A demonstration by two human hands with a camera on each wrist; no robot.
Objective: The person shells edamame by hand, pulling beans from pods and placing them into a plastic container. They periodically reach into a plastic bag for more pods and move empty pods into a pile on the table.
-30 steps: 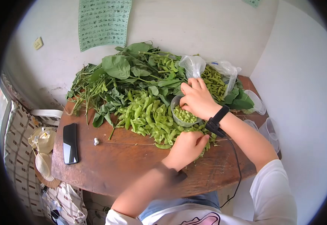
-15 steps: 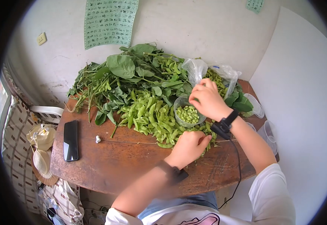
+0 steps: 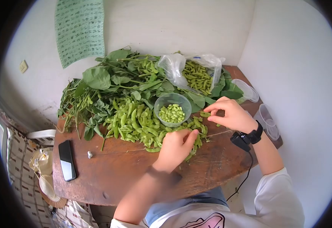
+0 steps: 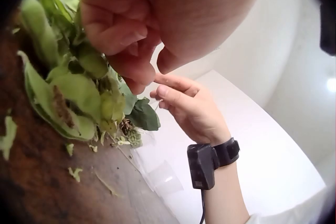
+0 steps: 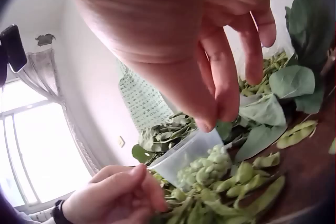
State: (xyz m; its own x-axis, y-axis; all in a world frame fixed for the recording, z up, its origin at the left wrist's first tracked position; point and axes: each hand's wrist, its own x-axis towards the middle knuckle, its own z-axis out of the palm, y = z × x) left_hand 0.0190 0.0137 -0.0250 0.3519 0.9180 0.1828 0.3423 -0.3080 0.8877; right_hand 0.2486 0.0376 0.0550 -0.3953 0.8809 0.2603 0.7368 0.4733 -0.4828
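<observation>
Green soybeans lie in a clear plastic bowl [image 3: 172, 113], surrounded on its left and front by a heap of green pods [image 3: 130, 119]. The left hand [image 3: 174, 149] rests at the heap's front edge, its fingers curled; the left wrist view shows no bean between them. Right of the bowl hovers the right hand [image 3: 234, 115], fingers loosely bent, its thumb and index fingertips close together in the right wrist view, nothing visible between them. A pod [image 5: 296, 133] lies on the table below it, near its fingertips in the head view.
Leafy stalks [image 3: 97, 78] cover the table's back. A plastic bag [image 3: 200, 76] of pods stands behind the bowl. Clear containers [image 3: 266, 117] sit at the right edge. A phone [image 3: 67, 160] and a small white object [image 3: 90, 154] lie on the left of the wooden table [image 3: 109, 174].
The right hand has moved away from above the bowl to its right side, near the table. The left hand stays by the pods. The head view has shifted.
</observation>
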